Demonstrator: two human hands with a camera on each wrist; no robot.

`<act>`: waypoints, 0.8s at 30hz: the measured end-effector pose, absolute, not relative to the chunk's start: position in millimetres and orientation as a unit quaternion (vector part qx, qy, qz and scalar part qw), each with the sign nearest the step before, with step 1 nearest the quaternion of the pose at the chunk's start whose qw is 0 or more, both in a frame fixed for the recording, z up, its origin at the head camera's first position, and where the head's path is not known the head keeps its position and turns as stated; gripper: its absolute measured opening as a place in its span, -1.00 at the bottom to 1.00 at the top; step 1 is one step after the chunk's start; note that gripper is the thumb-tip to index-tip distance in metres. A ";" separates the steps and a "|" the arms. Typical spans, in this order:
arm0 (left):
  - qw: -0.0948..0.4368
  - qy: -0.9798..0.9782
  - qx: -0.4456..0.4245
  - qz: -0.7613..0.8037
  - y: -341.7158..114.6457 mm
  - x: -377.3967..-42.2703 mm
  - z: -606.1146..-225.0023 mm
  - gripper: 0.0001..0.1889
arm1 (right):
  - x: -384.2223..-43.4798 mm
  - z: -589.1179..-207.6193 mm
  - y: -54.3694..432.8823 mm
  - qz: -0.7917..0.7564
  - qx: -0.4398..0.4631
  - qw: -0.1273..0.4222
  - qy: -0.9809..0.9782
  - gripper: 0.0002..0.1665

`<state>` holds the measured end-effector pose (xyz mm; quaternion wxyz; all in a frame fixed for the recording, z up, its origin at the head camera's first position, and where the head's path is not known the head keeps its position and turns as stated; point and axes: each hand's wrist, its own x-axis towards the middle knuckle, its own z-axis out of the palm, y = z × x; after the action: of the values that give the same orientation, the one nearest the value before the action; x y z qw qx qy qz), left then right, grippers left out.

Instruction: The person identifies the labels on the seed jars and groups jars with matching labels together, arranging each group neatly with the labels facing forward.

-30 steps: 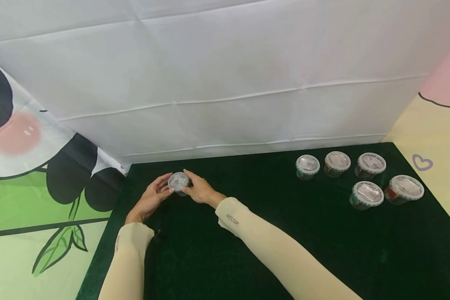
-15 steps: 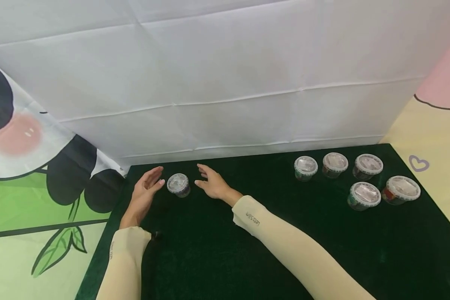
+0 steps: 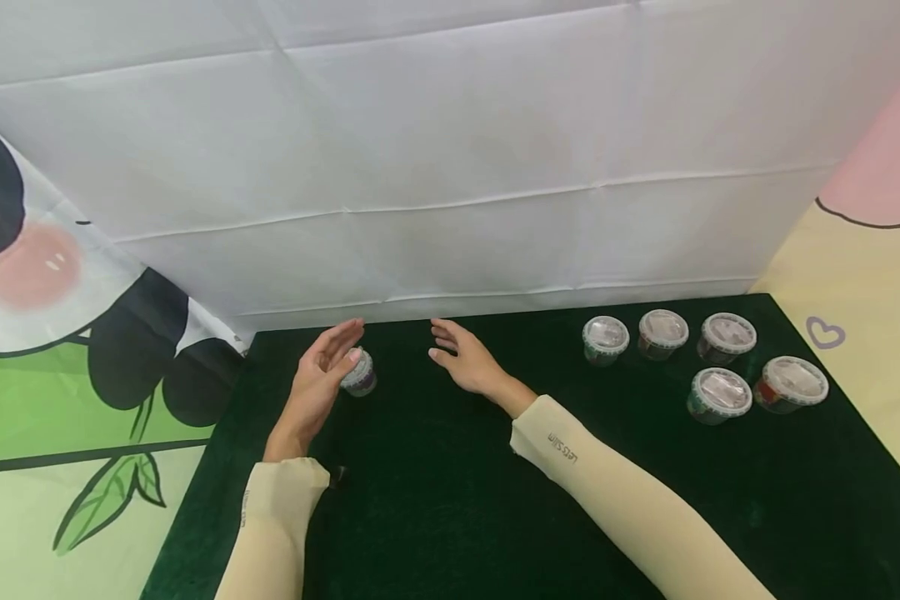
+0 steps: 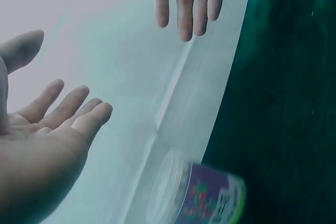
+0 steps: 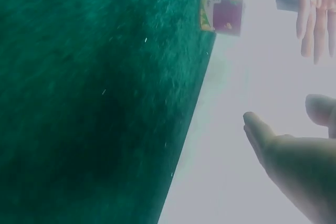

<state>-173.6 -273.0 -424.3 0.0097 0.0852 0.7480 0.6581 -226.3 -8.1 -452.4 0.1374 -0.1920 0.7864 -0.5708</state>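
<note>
See a small lidded tub (image 3: 362, 380) with a purple label, upright on the dark green desk (image 3: 450, 500) near its far left corner; in the head view, partly hidden behind the left hand (image 3: 315, 387), yet apart from it; find both hands loosely spread, holding nothing, with the right hand (image 3: 471, 360) farther right; toward the far right corner, see five more lidded tubs (image 3: 720, 387); beyond, a creased white backdrop (image 3: 450, 150).

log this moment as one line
left hand: empty, near purple-labelled lidded tub | right hand: empty | five other tubs: green tabletop, right side
</note>
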 end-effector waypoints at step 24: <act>0.109 0.719 0.114 0.677 -184.4 -175.9 -457.2 -0.44 | -191.4 -450.0 72.6 -0.607 -0.192 0.105 0.764 -0.36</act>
<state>-175.9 -184.4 -457.2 0.1094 0.1137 0.7188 0.6771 -191.4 72.6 -450.0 0.1054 -0.1918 0.7637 -0.6074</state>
